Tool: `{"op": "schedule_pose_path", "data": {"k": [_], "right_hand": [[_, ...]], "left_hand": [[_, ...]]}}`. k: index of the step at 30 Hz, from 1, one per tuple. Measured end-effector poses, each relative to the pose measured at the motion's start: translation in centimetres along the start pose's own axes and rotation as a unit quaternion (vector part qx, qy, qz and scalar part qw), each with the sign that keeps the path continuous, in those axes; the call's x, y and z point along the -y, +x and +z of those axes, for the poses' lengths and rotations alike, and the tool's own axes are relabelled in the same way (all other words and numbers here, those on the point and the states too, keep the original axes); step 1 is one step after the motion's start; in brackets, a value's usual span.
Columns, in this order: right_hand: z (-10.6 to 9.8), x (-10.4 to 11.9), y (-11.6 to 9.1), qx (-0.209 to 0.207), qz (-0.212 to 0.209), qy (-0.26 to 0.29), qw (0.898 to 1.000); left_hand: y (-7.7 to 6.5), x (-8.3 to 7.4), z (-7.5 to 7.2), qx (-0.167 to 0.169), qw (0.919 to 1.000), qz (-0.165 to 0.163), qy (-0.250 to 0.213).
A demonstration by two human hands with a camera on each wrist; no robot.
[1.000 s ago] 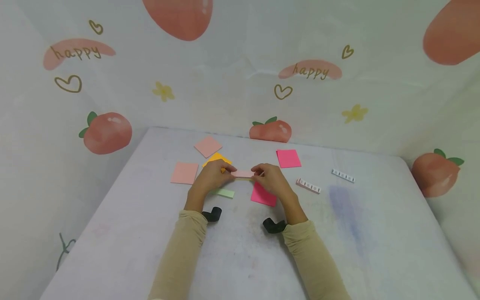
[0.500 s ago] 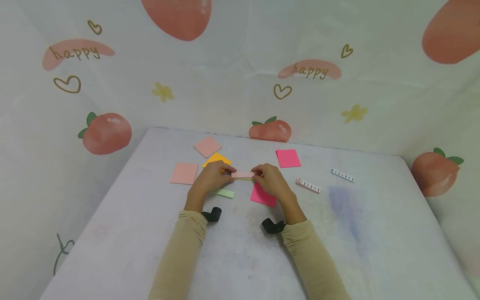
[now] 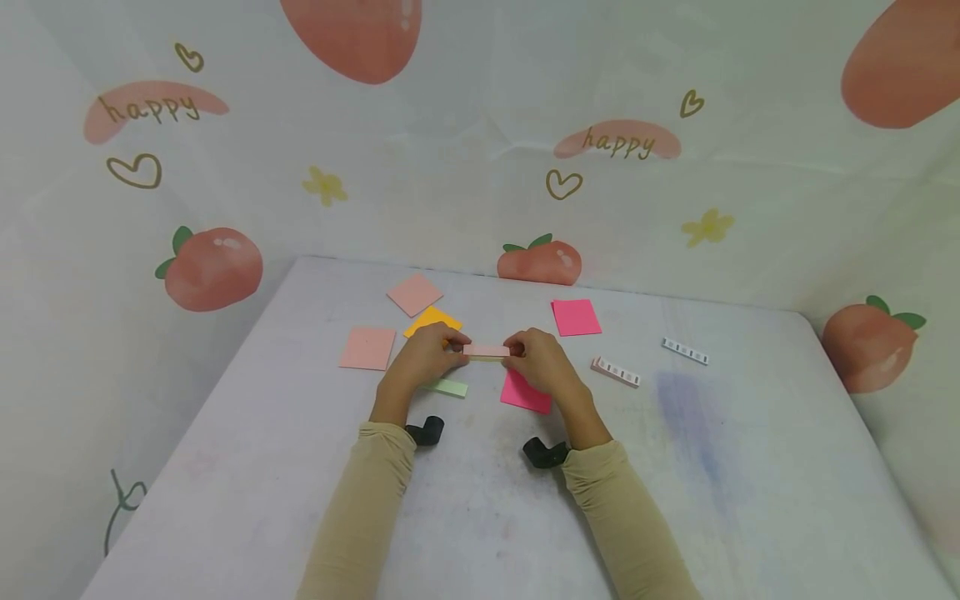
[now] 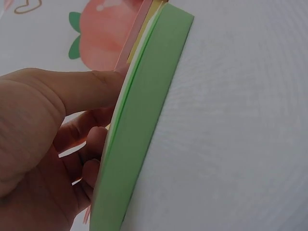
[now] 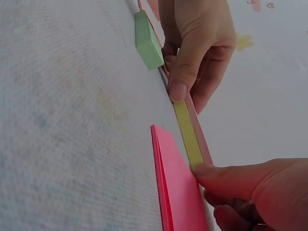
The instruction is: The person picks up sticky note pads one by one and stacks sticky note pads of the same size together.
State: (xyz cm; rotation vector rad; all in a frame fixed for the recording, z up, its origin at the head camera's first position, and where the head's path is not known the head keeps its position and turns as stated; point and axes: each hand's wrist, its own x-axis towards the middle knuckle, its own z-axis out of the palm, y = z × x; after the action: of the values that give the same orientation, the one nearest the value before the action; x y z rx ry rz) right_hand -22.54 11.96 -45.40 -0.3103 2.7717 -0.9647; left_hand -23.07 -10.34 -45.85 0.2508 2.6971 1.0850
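Between my two hands is a narrow sticky note pad (image 3: 487,351), pink on its top face with a yellow side (image 5: 188,132) showing in the right wrist view. My left hand (image 3: 426,360) pinches its left end between thumb and fingers. The right end is pinched by my right hand (image 3: 543,358). A narrow green pad (image 3: 450,387) lies on the table just in front of my left hand, filling much of the left wrist view. Partly under my right hand in the head view is a hot pink square pad (image 3: 525,393). An orange pad (image 3: 431,319) is partly hidden behind my left hand.
Two pale pink squares, one nearer (image 3: 367,347) and one farther (image 3: 415,295), lie on the left. A second hot pink pad (image 3: 577,317) sits at the back. Two white strips with dark marks (image 3: 619,372) lie to the right. A printed cloth backdrop (image 3: 450,208) rises behind the table.
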Motion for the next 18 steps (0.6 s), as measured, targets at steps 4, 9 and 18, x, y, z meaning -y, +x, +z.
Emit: {"op": "schedule_pose_path", "data": {"k": [4,9,18], "right_hand": [[0.03,0.22,-0.08,-0.007,-0.001,-0.015,1.000],[0.27,0.35,-0.11,-0.016,-0.005,-0.036,0.999],[0.43,0.09,0.01,-0.024,-0.023,-0.065,0.997]], "left_hand": [[0.10,0.00,0.07,0.000,1.0000,0.000,0.005],[0.23,0.22,0.23,-0.005,0.9998,0.008,0.019],[0.32,0.53,0.34,-0.009,0.9997,0.010,0.020]]}}
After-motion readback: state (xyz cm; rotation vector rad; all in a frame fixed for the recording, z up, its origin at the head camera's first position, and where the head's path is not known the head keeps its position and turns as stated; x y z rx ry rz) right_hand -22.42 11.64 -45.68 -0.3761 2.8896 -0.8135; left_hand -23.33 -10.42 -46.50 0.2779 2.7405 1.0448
